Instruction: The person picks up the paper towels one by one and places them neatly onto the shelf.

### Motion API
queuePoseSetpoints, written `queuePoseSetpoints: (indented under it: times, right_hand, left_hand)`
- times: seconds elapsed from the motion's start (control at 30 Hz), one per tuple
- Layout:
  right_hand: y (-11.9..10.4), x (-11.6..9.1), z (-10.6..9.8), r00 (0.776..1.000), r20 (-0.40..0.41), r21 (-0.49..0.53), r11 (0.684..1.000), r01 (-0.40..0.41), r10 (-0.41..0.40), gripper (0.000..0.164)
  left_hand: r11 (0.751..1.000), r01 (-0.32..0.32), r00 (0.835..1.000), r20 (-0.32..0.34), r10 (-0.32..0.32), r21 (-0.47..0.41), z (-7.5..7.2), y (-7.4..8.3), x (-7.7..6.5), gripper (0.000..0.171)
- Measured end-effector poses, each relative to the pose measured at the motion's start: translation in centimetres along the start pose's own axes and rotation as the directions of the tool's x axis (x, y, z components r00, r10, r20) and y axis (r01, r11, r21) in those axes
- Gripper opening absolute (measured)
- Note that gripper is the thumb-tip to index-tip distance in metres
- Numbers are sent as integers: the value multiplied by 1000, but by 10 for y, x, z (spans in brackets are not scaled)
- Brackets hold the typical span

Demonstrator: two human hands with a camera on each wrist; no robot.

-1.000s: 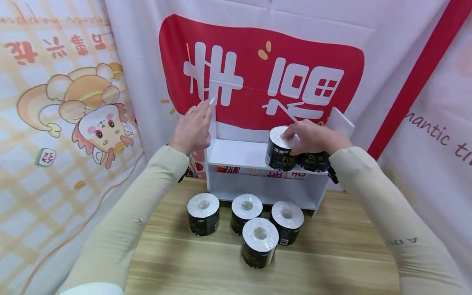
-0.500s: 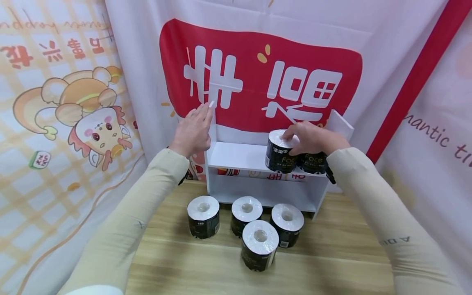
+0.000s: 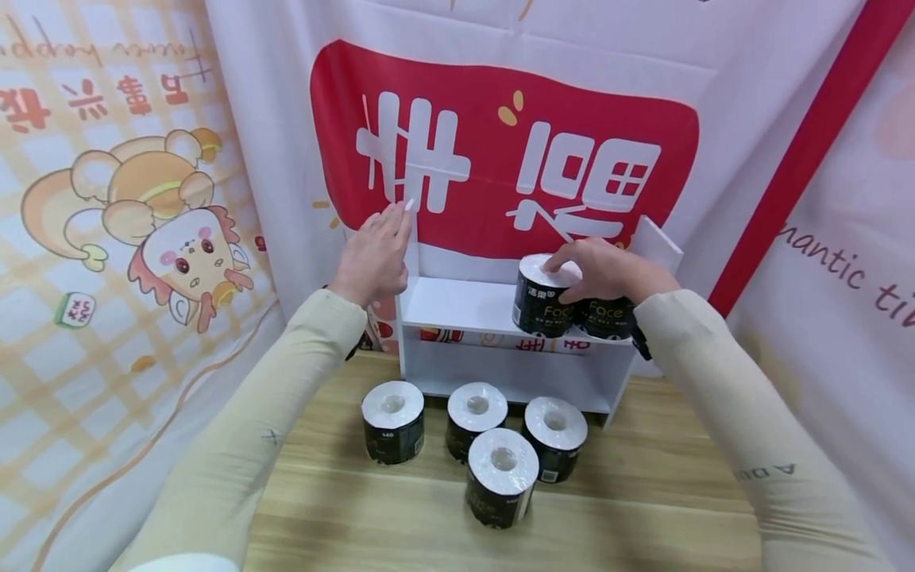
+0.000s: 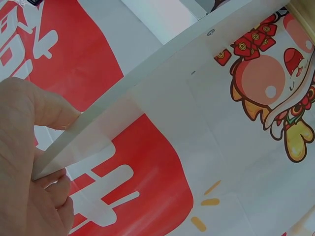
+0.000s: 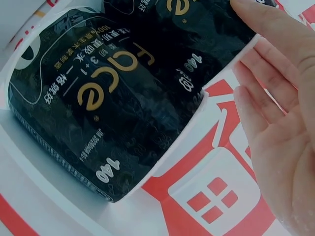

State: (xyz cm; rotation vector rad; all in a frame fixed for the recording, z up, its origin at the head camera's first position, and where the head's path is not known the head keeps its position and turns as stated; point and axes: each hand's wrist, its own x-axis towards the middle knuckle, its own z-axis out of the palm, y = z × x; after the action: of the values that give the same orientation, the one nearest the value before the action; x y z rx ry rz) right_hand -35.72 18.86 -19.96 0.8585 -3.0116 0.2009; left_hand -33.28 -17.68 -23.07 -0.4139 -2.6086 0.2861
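My left hand (image 3: pixel 375 254) grips the upright side panel (image 4: pixel 147 73) of a small white shelf (image 3: pixel 446 302), thumb on one face and fingers on the other. My right hand (image 3: pixel 608 268) reaches over a toilet paper roll (image 3: pixel 538 308) in black wrap on the upper board, thumb at its front edge and fingers at its white top. Close beside it on the right stands a second black-wrapped roll (image 5: pixel 98 98), partly behind the hand in the head view. In the right wrist view the thumb (image 5: pixel 270 24) lies against the farther roll's dark side; some fingertips are hidden.
Several more toilet paper rolls stand upright on the wooden table (image 3: pixel 343 516) before the shelf: one at left (image 3: pixel 393 443), one in the middle (image 3: pixel 465 437), one at right (image 3: pixel 561 465) and one nearer (image 3: pixel 493 504). Printed cloth (image 3: pixel 500 151) hangs behind and at both sides.
The head view has tilted slightly, shifting the scene a little downward. Both hands keep their places on the panel and the roll; the rolls stand as before.
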Motion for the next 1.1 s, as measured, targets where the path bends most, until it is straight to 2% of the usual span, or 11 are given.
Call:
queuePoseSetpoints:
  times: [0.5,0.83,1.1]
  right_hand:
    - [-7,-13,-14,998,-17,-25,998,63,-63,71]
    - [-16,-32,-27,997,-12,-58,996,70,-71,72]
    - [-19,-47,-31,993,-6,-65,991,114,-114,68]
  left_hand:
    - [1000,0,1000,5,0,14,3,0,1,96]
    - [1000,-3,1000,0,3,23,0,1,1,93]
    - [999,-7,1000,-16,8,31,1,2,1,93]
